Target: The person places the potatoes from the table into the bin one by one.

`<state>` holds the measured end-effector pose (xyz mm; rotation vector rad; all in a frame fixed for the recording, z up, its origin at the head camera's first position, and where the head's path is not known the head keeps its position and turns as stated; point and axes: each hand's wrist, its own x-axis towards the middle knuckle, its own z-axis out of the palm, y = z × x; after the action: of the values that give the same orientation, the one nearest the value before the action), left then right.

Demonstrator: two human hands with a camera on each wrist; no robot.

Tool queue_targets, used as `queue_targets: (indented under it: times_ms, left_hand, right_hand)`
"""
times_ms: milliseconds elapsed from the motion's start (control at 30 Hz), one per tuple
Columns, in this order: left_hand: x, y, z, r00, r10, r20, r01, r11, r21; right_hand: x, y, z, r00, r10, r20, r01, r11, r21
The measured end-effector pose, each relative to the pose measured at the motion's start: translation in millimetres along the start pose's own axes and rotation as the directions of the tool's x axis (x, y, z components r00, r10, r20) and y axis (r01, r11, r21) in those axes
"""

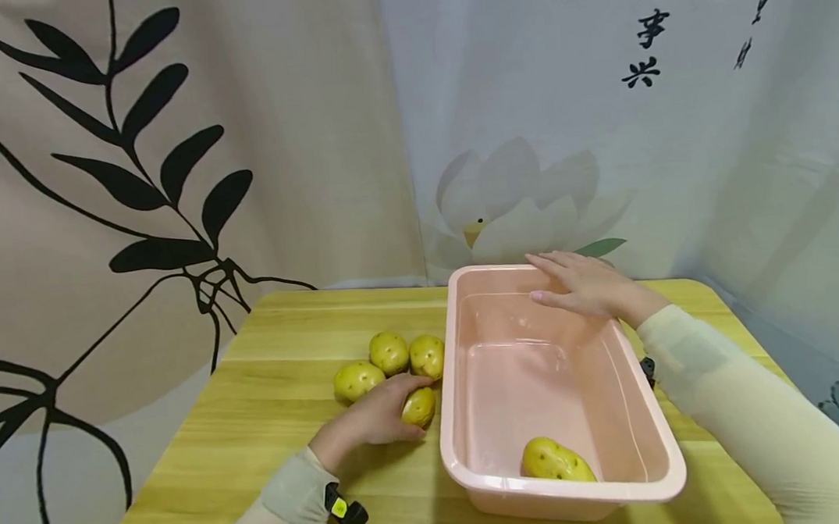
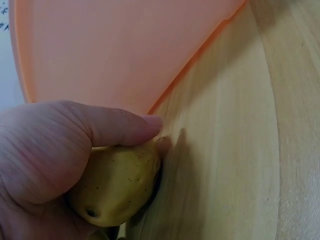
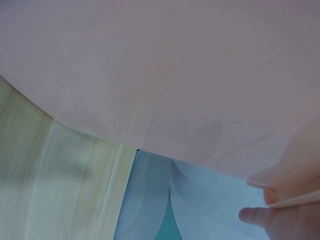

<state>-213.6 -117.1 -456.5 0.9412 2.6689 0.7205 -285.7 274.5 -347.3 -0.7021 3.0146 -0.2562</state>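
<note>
Head view: the left grip (image 1: pixel 378 412) clasps one potato (image 1: pixel 419 409) on the surface (image 1: pixel 277 378), at the pink basin's (image 1: pixel 509 391) nine o'clock; three potatoes (image 1: pixel 389 353) lie beyond, ten to twelve o'clock from it. A lone potato (image 1: pixel 556 461) occupies the basin's six o'clock; the right grip (image 1: pixel 582 284) holds its one-o'clock edge. Left wrist: clasped potato, seven o'clock. Right wrist: fingertips (image 3: pixel 250 215), four o'clock.

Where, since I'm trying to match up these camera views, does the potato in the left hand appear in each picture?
Head: the potato is below centre, in the left hand, beside the basin's left side.
Left wrist: the potato is left of centre in the lower half, beneath the thumb.
Right wrist: not in it.
Shared landmark: the pink basin, right of centre in head, upper left in left wrist, across the top in right wrist.
</note>
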Motion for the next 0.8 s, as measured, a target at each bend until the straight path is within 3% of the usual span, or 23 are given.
queue_targets:
  times_ms: [267,533,800]
  left_hand:
    - [-3.9,1.2,6.6,0.999,-0.016,-0.030,0.017,0.999,0.037]
    - [-9.5,2.2,11.3,0.999,-0.022,-0.050,0.028,0.991,0.130]
    - [-9.6,12.4,8.3,0.999,-0.045,-0.015,0.047,0.971,0.234]
  right_hand:
    - [-0.1,-1.2,0.6,1.000,0.007,0.000,-0.007,1.000,0.006]
    - [-2.1,-4.0,0.5,1.000,-0.010,-0.004,0.010,1.000,0.004]
    - [-1.6,-3.4,-1.1,1.000,-0.014,-0.010,0.014,1.000,0.002]
